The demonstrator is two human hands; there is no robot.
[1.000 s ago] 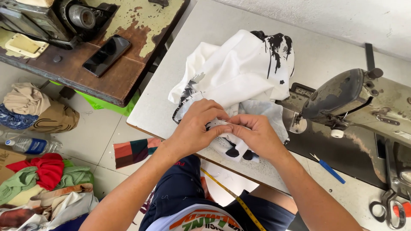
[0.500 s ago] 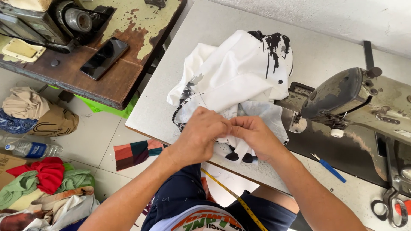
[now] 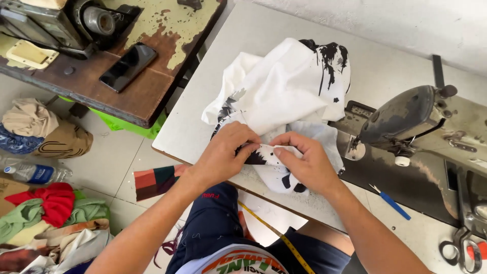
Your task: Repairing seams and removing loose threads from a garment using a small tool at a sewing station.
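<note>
A white garment with black splatter print [image 3: 284, 86] lies bunched on the grey sewing table [image 3: 203, 127]. My left hand [image 3: 225, 152] and my right hand [image 3: 304, 162] pinch a folded edge of that fabric between them near the table's front edge, fingers closed on the cloth. A sewing machine [image 3: 421, 122] stands just right of the garment, its head over the dark bed.
A blue-handled tool [image 3: 390, 202] and scissors [image 3: 464, 246] lie at the right. A yellow tape measure [image 3: 276, 236] crosses my lap. A second worn table with a phone [image 3: 128, 66] and another machine [image 3: 66, 23] stands at left. Clothes piles [image 3: 45, 213] and a water bottle [image 3: 33, 172] cover the floor.
My hands have shifted slightly along the fabric edge, the left hand moving a little toward me and the fold between them being spread out.
</note>
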